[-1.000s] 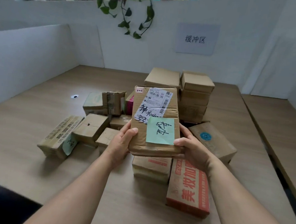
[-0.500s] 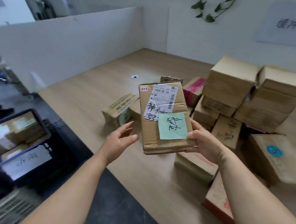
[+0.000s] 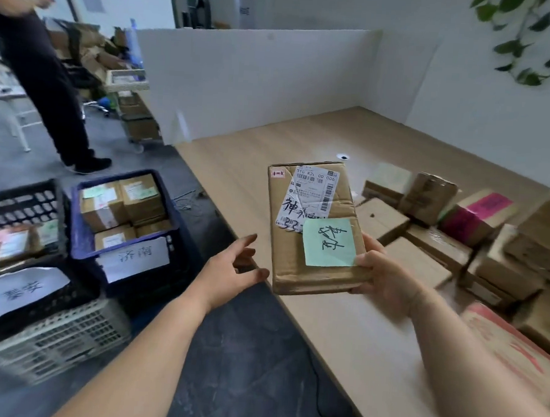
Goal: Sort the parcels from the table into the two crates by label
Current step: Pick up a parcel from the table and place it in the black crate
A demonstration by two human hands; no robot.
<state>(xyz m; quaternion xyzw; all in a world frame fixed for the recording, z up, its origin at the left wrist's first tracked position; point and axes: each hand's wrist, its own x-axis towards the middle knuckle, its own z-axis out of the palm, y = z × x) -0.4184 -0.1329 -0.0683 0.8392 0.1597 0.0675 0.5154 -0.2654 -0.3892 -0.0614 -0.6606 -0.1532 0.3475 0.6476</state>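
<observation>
My right hand (image 3: 384, 273) grips a flat brown parcel (image 3: 296, 251) by its right edge, above the table's left edge. The parcel carries a white shipping label and a green sticky note (image 3: 329, 242) with handwriting. My left hand (image 3: 234, 270) hovers open just left of the parcel, apart from it. On the floor to the left stand a blue crate (image 3: 81, 245) with a white sign, holding several parcels, and a black crate (image 3: 16, 205) with its own white sign, holding a parcel or two.
Several more cardboard parcels (image 3: 458, 239) lie piled on the wooden table (image 3: 270, 150) at the right. A white crate (image 3: 62, 340) sits under the black one. A person in dark clothes (image 3: 43, 75) stands at the far left. White partitions border the table.
My view has swung left, bringing the crates on the floor into sight. My left hand has come off the parcel and opened; the right hand alone holds it now.
</observation>
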